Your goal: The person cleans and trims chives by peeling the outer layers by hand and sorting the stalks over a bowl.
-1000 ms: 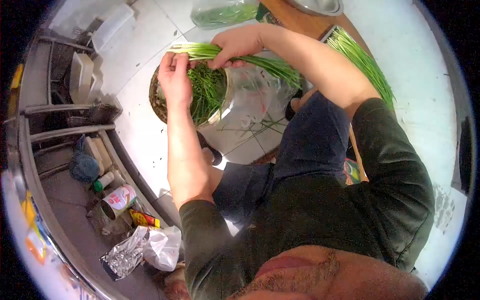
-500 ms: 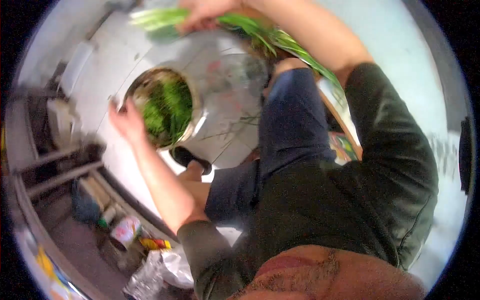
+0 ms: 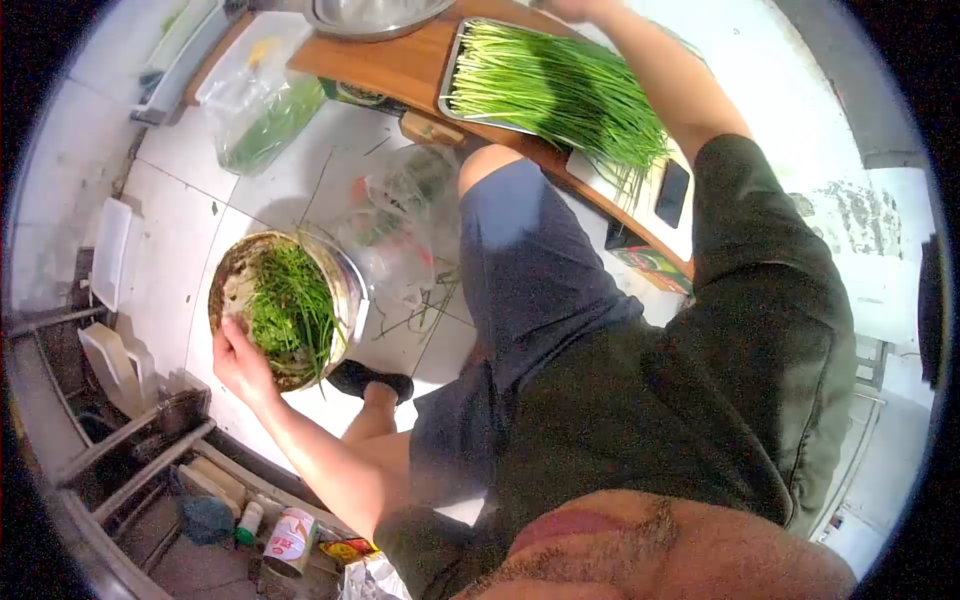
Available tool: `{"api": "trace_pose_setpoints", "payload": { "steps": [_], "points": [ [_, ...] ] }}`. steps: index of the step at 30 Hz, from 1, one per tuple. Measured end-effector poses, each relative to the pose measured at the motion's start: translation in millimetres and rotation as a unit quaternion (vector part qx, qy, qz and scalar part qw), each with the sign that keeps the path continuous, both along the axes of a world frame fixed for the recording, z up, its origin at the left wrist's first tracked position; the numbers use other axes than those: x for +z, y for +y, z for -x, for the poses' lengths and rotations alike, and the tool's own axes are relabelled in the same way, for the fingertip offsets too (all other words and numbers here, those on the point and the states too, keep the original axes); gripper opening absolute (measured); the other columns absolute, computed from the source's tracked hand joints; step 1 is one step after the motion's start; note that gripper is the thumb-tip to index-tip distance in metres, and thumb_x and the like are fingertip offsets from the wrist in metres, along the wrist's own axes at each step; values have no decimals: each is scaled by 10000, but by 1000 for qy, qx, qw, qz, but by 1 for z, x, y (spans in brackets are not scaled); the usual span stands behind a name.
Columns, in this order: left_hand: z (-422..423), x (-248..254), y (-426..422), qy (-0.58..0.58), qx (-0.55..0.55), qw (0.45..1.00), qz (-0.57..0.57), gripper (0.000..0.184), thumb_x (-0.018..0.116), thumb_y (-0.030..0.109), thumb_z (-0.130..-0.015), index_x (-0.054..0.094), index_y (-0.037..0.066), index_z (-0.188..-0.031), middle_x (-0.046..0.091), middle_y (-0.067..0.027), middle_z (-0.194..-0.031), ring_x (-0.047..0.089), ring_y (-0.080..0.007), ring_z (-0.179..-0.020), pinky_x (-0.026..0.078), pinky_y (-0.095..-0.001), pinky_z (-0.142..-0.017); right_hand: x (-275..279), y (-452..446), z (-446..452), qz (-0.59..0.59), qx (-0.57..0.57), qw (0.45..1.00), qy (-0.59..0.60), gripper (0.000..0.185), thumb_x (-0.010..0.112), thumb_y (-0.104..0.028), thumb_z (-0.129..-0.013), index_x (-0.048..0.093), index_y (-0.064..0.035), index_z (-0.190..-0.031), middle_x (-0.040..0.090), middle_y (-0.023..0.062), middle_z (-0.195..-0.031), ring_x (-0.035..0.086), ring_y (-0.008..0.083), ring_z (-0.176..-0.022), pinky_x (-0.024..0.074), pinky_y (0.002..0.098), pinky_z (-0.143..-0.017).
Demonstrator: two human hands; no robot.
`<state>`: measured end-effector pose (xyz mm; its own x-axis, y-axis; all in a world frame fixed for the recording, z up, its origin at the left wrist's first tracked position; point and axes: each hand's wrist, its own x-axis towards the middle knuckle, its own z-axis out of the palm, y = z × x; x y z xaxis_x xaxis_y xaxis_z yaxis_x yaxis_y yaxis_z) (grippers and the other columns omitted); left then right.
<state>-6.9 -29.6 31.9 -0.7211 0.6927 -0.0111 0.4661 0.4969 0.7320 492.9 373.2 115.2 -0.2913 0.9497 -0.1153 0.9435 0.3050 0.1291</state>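
Observation:
My left hand [image 3: 243,368] is over the near-left rim of a round bucket [image 3: 348,280], fingers stretched toward its inside and nothing visible in them. Whether it touches the rim I cannot tell. Loose green trimmings [image 3: 290,305] fill much of the bucket. At the top edge, my right hand [image 3: 578,8] is partly cut off by the frame, its fingers hidden. It is just beyond a metal tray [image 3: 447,85] heaped with long garlic chives [image 3: 550,90], pale stem ends to the left and green leaves to the right.
The tray sits on a brown wooden board [image 3: 395,72], near a metal bowl [image 3: 375,28] and a phone [image 3: 672,192]. Clear plastic bags [image 3: 395,225] and stray stems lie on the tiled floor. At lower left, a can [image 3: 290,538] stands on a shelf.
My right hand has let go of the bunch of garlic chives, now lying on the tray, and has moved right. My left hand stays by the bucket. The view has shifted.

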Motion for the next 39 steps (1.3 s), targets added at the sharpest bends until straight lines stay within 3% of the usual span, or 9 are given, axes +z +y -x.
{"api": "trace_pose_setpoints", "payload": {
  "steps": [11, 15, 18, 19, 21, 23, 25, 32, 39],
  "points": [
    [11, -33, 5, 118, -48, 987, 94, 429, 458, 345, -969, 656, -9, -1112, 632, -218, -1128, 604, -331, -1025, 437, -419, -938, -112, -26, 12, -74, -31, 996, -40, 772, 437, -686, -856, 508, -64, -1306, 508, 212, -1331, 521, 340, -1200, 422, 431, -1006],
    [-7, -27, 10, -312, 23, 946, -83, 515, 384, 391, -1008, 541, -29, -1260, 629, -150, -1182, 604, -262, -1070, 405, -400, -993, -99, -26, 77, -198, 123, 960, 155, 508, 553, -414, -891, 601, 2, -1177, 597, 243, -1150, 566, 384, -1069, 433, 437, -947],
    [-11, -29, 13, -455, 16, 868, -198, 590, 298, 455, -1022, 498, -54, -1243, 586, -200, -1224, 571, -272, -1101, 396, -399, -977, -42, -127, 204, -39, 159, 871, 462, 488, 569, -395, -905, 590, 6, -1182, 629, 236, -1080, 615, 333, -919, 487, 401, -821],
    [-9, -29, 12, -493, 6, 842, -218, 604, 281, 467, -1022, 497, -53, -1239, 575, -207, -1238, 561, -274, -1111, 387, -400, -985, -99, -80, 245, 42, 357, 926, 117, 546, 460, -520, -931, 555, -94, -1259, 518, 169, -1327, 559, 299, -1153, 456, 403, -958],
    [-10, -27, 10, -498, -29, 842, -208, 637, 254, 498, -1017, 495, -50, -1237, 566, -210, -1251, 556, -275, -1119, 380, -397, -982, -79, -203, 312, -47, 378, 824, 420, 340, 474, -333, -972, 598, -99, -1186, 623, 138, -1156, 617, 302, -1037, 494, 395, -884],
    [-21, -22, 10, -426, -4, 881, -207, 684, 262, 564, -994, 426, -14, -1322, 543, -172, -1283, 530, -274, -1168, 366, -412, -1026, -50, -273, 366, 513, 130, 638, 560, 407, 485, -429, -949, 639, -89, -1111, 574, 144, -1244, 547, 269, -1165, 403, 402, -1007],
    [-47, 1, 9, -477, 47, 836, -267, 682, 260, 600, -979, 347, 67, -1397, 461, -110, -1364, 491, -268, -1212, 414, -425, -996, -96, -314, 419, 257, 245, 769, 531, 412, 487, -445, -944, 649, -90, -1076, 556, 121, -1279, 489, 251, -1243, 307, 493, -1066],
    [-45, -5, -11, -405, -117, 861, -284, 828, 262, 670, -935, 205, 47, -1478, 303, -123, -1494, 229, -271, -1413, 158, -415, -1162, -142, -292, 442, 60, 380, 791, 475, 455, 480, -489, -915, 622, -141, -1172, 533, 126, -1298, 409, 358, -1272, 225, 605, -1048],
    [-50, -10, 3, -384, -10, 878, -287, 811, 220, 661, -950, 215, 43, -1476, 326, -135, -1482, 279, -283, -1384, 224, -419, -1133, -83, -314, 453, 550, 65, 578, 599, 799, 350, -615, -908, 439, 58, -1329, 363, 262, -1443, 342, 347, -1337, 264, 478, -1088]
  ]
}}
